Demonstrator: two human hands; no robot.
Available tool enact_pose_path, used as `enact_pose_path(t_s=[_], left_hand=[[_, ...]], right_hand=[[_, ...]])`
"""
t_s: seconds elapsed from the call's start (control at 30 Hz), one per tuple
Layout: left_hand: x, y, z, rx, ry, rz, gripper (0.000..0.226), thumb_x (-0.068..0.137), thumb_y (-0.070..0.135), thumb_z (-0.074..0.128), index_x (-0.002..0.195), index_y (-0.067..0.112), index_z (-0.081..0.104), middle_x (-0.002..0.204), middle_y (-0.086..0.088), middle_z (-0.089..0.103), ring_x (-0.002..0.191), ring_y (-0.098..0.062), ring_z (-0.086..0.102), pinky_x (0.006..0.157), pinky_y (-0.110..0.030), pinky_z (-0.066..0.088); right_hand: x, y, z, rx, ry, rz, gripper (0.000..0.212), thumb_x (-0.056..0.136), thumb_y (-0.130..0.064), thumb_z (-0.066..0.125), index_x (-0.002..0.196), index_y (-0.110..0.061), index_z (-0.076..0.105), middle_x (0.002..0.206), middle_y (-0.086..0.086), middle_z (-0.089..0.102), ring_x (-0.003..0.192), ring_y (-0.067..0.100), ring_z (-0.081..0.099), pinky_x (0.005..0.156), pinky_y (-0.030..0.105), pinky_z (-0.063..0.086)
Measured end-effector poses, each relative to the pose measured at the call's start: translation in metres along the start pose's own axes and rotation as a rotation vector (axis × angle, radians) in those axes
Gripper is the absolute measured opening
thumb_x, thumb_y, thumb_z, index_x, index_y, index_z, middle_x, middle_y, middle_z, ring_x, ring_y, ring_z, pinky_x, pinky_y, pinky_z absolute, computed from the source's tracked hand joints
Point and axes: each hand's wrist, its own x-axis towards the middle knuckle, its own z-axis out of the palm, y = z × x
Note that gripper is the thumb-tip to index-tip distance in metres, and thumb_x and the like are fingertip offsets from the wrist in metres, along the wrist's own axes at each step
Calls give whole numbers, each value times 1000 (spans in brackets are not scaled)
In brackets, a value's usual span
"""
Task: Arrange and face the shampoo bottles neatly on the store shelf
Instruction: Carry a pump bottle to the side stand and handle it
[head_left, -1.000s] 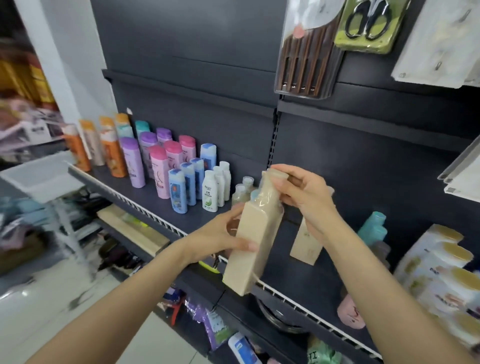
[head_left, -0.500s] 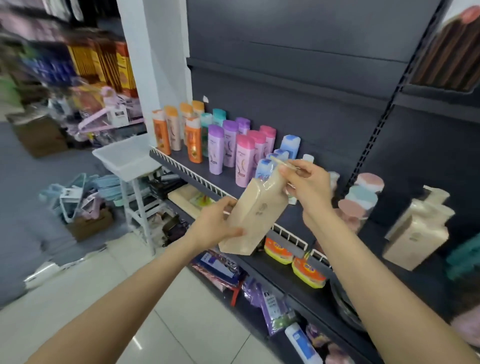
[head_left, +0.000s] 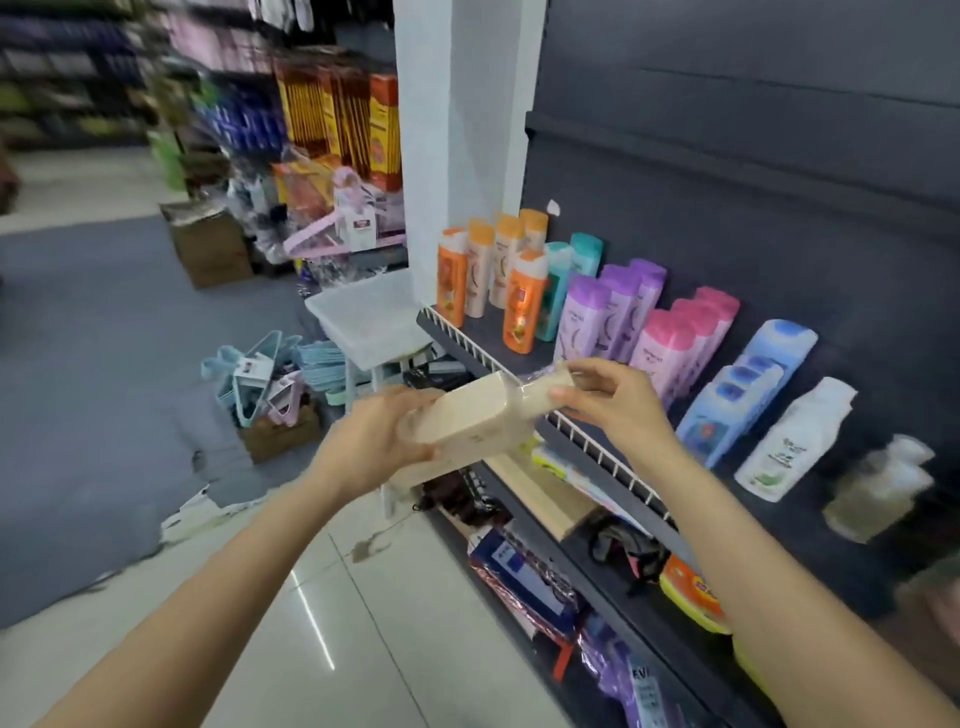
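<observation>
I hold a beige square bottle (head_left: 475, 418) tilted almost flat in front of the dark shelf (head_left: 644, 506). My left hand (head_left: 371, 441) grips its base and my right hand (head_left: 615, 397) pinches its plastic-wrapped cap end. Behind it on the shelf stand rows of orange bottles (head_left: 524, 301), teal bottles (head_left: 558, 283), purple bottles (head_left: 587, 317), pink bottles (head_left: 670, 345), blue bottles (head_left: 737, 405) and a white bottle (head_left: 792, 439). A blurred beige bottle (head_left: 878, 488) stands at the right.
A white wire rail (head_left: 587, 441) lines the shelf's front edge. A white stool with a tray (head_left: 371, 325) stands at the shelf's left end. Boxes of hangers (head_left: 270, 395) sit on the floor. Packaged goods fill the lower shelf (head_left: 613, 587).
The view has swung left along the shelf. The beige bottle has tipped from a steep tilt to nearly flat, still held by both hands, and now sits in front of the purple and pink bottles.
</observation>
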Motion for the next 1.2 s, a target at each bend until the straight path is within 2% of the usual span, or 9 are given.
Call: enact_pose_path(t_s=[0.2,0.3,0.43,0.53,0.6,0.77,0.93,1.1,1.2], left_hand=[[76,-72,-34,97,50,-80,61,76,38,74,132,33,51,126,7,57,108,-14,54,84,-34,49],[112,-111,-46,105,65,-139,60,78,38,71,134,31,50,125,9,55,108,-12,52,73,-26,38],[165,-170,-62,83,55,-178,59,76,32,75,130,27,53,121,4,58,108,-17,55,82,-31,44],[212,-222,-74,40,15,-189,59,71,26,80,126,22,57,110,3,61,100,-16,56,89,-31,45],[245,-258,-81,19,5,-189,59,71,25,80,125,21,57,105,8,58,97,-13,54,89,-29,44],[338,-336,-93,-64,-57,-196,58,71,22,80,124,20,57,115,4,61,97,-12,55,83,-21,40],[423,-389,-86,-133,-133,-241,58,72,14,79,122,16,51,121,-5,59,107,-21,56,90,-31,45],[494,-427,-56,-184,-201,-257,59,73,16,79,124,16,50,124,-3,58,108,-18,55,93,-33,46],[532,-450,-34,-187,-191,-248,60,78,21,75,130,25,47,126,-1,56,100,-13,53,85,-26,44]], right_hand=[[117,4,67,143,-98,20,25,81,-2,69,94,-22,65,92,-3,68,85,7,65,75,21,57],[172,5,100,145,-140,23,24,82,-2,68,95,-22,64,93,-3,68,86,9,65,78,22,57],[247,8,141,5,-250,5,33,82,-4,69,108,-22,62,108,3,66,101,18,62,88,30,53],[302,15,174,-60,-292,-9,39,81,-8,72,115,-23,61,110,1,65,100,14,62,81,17,52],[342,22,200,-51,-259,2,38,81,-8,72,115,-21,62,110,2,66,97,12,63,76,16,53],[439,28,258,-47,-159,43,34,82,-8,69,115,-17,64,104,-5,65,104,19,63,95,42,51],[510,33,295,-175,-71,-12,31,81,-9,72,111,-12,66,104,-1,66,95,16,61,86,28,51],[580,54,315,-218,-7,25,32,73,-7,77,90,-32,67,87,-9,67,75,11,60,76,24,50],[620,76,325,-288,-21,53,34,72,-8,76,98,-28,69,97,-4,68,84,14,62,75,19,48]])
